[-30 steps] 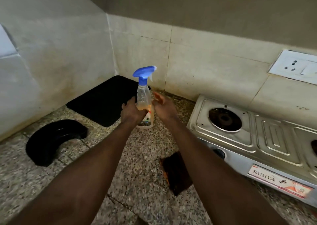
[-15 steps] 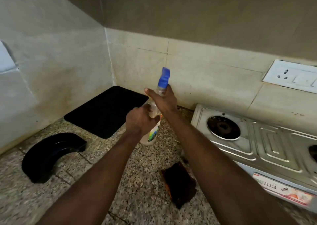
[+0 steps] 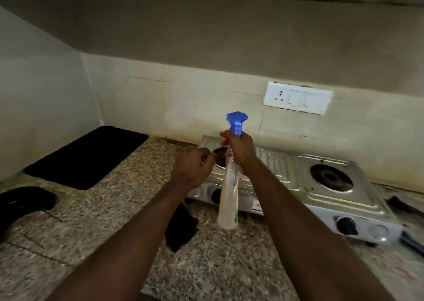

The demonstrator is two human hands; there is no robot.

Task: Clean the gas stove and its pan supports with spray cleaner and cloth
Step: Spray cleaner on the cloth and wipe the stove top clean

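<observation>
Right hand [image 3: 238, 150]: fingers and thumb wrapped round the neck of clear plastic spray bottle with blue trigger head [image 3: 228, 197], just under the blue head. Bottle off the bench, nearly upright, base lowest and nearest the camera, head toward the wall. Pale liquid inside; label blurred.

Left hand [image 3: 193, 167]: just left of the bottle, level with its upper body, fingers curled in, nothing seen in it. Contact with the bottle: cannot tell, looks slightly apart.

Behind and below the bottle: stainless steel two-burner gas stove [image 3: 282, 170] on speckled granite bench [image 3: 114, 209], back edge near the tiled wall. No pan supports on it. Right burner [image 3: 331, 178] fully in view; left burner mostly hidden by both hands and the bottle. Black knob [image 3: 347, 226] on the front panel at right; second knob partly behind the bottle.

Dark flat cloth [image 3: 181, 227] on the bench, in front of the stove's left corner, between the two forearms.

Further left: black rectangular mat [image 3: 87, 157] in the corner; black curved object [image 3: 23, 203] at the frame edge. White socket plate [image 3: 298, 101] on the wall above the stove. Dark items right of the stove, too blurred to identify.
</observation>
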